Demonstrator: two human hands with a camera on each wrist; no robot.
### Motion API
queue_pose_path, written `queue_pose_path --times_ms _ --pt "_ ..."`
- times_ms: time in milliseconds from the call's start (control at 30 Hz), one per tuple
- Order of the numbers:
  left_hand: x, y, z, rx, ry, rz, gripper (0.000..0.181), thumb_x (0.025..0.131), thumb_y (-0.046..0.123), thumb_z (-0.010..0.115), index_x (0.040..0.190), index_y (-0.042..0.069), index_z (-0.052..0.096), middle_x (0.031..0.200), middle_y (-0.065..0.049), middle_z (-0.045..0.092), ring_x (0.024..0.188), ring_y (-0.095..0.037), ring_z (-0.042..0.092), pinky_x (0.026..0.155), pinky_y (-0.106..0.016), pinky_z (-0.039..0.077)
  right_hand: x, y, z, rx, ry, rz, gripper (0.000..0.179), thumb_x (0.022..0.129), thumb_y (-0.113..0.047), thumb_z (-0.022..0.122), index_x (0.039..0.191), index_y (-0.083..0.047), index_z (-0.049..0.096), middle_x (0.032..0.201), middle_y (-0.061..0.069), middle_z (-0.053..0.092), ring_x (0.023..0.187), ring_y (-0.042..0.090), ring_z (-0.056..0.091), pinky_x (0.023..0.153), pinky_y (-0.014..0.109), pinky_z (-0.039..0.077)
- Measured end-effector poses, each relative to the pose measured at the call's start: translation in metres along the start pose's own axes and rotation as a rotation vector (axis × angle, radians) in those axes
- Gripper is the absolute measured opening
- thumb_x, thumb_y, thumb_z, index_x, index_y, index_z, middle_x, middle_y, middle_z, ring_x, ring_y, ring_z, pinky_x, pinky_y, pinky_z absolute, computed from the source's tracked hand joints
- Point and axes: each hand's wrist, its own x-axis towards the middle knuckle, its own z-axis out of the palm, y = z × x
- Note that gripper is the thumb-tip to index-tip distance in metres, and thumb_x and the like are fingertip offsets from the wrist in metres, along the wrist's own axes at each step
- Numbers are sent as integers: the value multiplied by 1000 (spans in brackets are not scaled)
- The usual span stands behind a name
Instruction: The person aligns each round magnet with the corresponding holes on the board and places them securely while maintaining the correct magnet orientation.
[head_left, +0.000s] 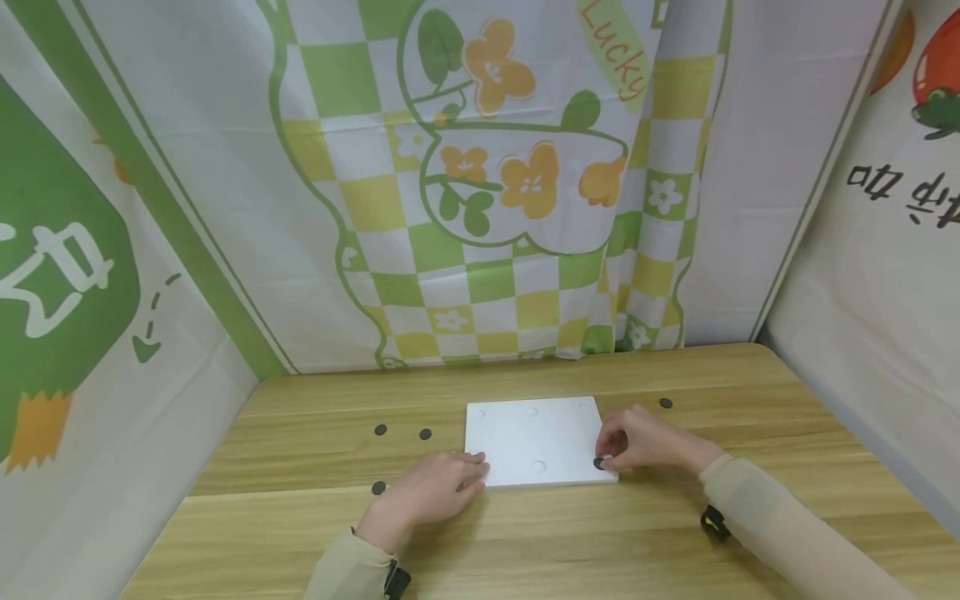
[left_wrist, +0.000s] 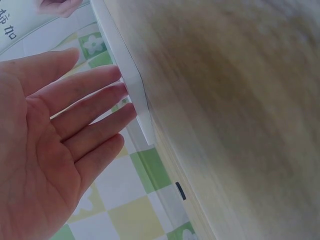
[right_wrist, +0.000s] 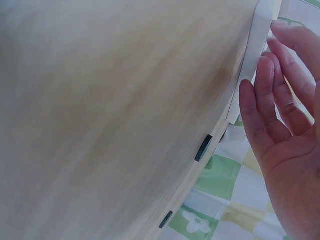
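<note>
Pinching a dark disc [head_left: 598,463] at a white board [head_left: 534,437] is the right hand [head_left: 641,439]; the left hand [head_left: 444,485], fingers [left_wrist: 87,85] straight, probably steadies the board.

Checked curtain [head_left: 495,250] behind wooden table [head_left: 555,537]

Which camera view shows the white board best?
The head view: it shows the white board from above, with round marks; the left hand and right hand hide only parts of its sides. Both wrist views catch just a thin strip of it, nearly edge-on.
</note>
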Motion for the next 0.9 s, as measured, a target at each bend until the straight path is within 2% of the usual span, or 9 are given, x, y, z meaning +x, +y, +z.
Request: queue_pose_path --times_ms 333,667,900 --pt "0 0 0 6 -8 0 33 97 22 52 125 7 62 134 -10 57 122 -28 55 105 -42 44 -5 6 -2 10 31 -45 10 79 -16 76 87 -17 69 84 -7 66 75 2 63 69 20 57" --pt "0 -2 3 11 -11 -5 34 98 24 50 125 9 62 135 -8 56 124 -27 54 106 -41 44 -9 12 -4 -14 86 -93 9 80 -14 75 87 -13 69 84 -4 68 74 1 63 66 21 57" --pt "0 -2 2 -2 -7 -9 33 97 23 51 125 9 62 134 -9 56 123 -28 55 106 -42 44 -13 12 -9 -26 81 -53 10 82 -18 75 90 -14 70 85 -6 68 75 0 62 67 24 58"
